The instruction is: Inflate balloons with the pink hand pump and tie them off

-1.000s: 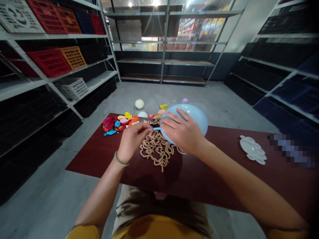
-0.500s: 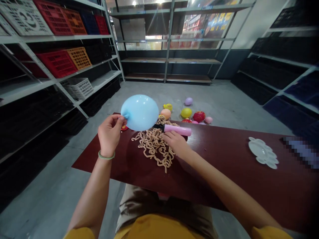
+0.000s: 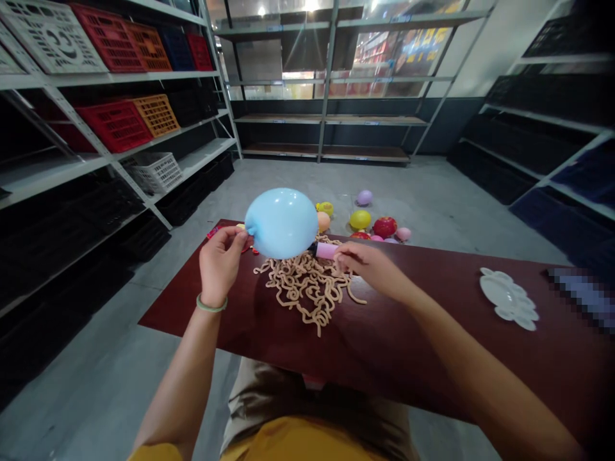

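One blue balloon [image 3: 281, 223] further right

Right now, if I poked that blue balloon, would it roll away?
The pale blue balloon is probably light for its size, since the left hand holds it up by its neck with fingertips. Being round and smooth, it would likely roll if set down. Its taut skin might pop on something sharp.

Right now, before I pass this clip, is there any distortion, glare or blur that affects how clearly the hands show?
In the head view, wide-angle bowing curves the metal shelving, light glares through the back windows, and a pixelated patch covers part of the dark red table, yet the left hand, right hand and blue balloon look sharp.
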Available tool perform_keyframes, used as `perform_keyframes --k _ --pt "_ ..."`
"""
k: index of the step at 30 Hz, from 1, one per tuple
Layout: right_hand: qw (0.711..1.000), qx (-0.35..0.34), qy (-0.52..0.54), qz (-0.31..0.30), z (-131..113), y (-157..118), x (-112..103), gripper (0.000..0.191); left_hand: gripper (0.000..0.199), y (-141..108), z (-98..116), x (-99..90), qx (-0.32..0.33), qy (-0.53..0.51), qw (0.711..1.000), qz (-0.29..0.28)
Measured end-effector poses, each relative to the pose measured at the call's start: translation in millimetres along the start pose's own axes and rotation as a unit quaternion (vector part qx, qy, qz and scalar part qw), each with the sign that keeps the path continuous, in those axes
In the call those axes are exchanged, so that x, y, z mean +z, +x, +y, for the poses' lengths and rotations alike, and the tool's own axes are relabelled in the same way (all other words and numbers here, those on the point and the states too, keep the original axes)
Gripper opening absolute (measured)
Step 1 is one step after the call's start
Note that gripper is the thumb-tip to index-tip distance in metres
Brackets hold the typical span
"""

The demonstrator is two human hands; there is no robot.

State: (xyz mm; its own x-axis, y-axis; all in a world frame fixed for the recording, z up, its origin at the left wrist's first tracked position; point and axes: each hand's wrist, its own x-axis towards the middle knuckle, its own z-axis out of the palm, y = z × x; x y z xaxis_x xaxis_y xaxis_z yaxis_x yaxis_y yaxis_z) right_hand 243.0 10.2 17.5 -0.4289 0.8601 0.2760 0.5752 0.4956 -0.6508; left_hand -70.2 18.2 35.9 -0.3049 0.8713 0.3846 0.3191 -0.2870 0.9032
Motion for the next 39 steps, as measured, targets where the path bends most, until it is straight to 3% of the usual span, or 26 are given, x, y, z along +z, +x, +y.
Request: perform_keyframes --k 3,7,12,16,19,22,25,28,31,35,39 --pt "0.998 0.046 0.049 0.0 -22.4 -2.8 -37.6 0.021 0.023 -4.0 6.2 20.6 -0.002 -0.016 0.999 -0.046" --pt "0.995 0.017 -0.07 0.062 -56.8 -0.8 -78.3 0.027 0.022 -10.2 12.9 50.7 0.011 -0.028 0.995 -0.099" --pt "0.986 0.009 -0.15 0.074 -94.5 21.8 -101.5 0.028 0.024 -20.8 16.3 82.9 0.007 -0.073 0.985 -0.159" --pt "0.967 -0.024 -0.232 0.105 -103.0 57.5 -92.8 0.026 0.023 -31.9 18.6 98.4 0.015 -0.076 0.978 -0.195" --pt "0.945 -0.003 -0.312 0.095 -100.2 76.7 -74.9 0.025 0.023 -38.2 18.8 102.0 0.022 -0.069 0.976 -0.207" --pt "0.929 0.043 -0.364 0.039 -97.2 77.1 -54.9 0.02 0.021 -40.2 15.0 101.1 0.011 -0.073 0.976 -0.203" --pt "0.926 0.043 -0.375 0.005 -93.6 64.0 -38.2 0.016 0.02 -39.1 9.4 99.3 -0.003 -0.088 0.977 -0.194" --pt "0.933 -0.002 -0.358 0.031 -85.8 51.2 -26.7 0.014 0.019 -37.1 7.4 97.5 0.015 -0.08 0.977 -0.195" --pt "0.947 -0.053 -0.306 0.077 -76.0 45.6 -20.6 0.012 0.017 -34.6 10.5 95.7 0.086 -0.042 0.978 -0.183" --pt "0.967 -0.028 -0.238 0.085 -67.8 45.1 -20.8 0.015 0.013 -30.6 15.8 93.7 0.137 -0.035 0.973 -0.184" --pt "0.983 -0.012 -0.176 0.054 -65.7 43.9 -25.2 0.01 0.014 -25.9 17.0 91.5 0.132 -0.059 0.959 -0.245"
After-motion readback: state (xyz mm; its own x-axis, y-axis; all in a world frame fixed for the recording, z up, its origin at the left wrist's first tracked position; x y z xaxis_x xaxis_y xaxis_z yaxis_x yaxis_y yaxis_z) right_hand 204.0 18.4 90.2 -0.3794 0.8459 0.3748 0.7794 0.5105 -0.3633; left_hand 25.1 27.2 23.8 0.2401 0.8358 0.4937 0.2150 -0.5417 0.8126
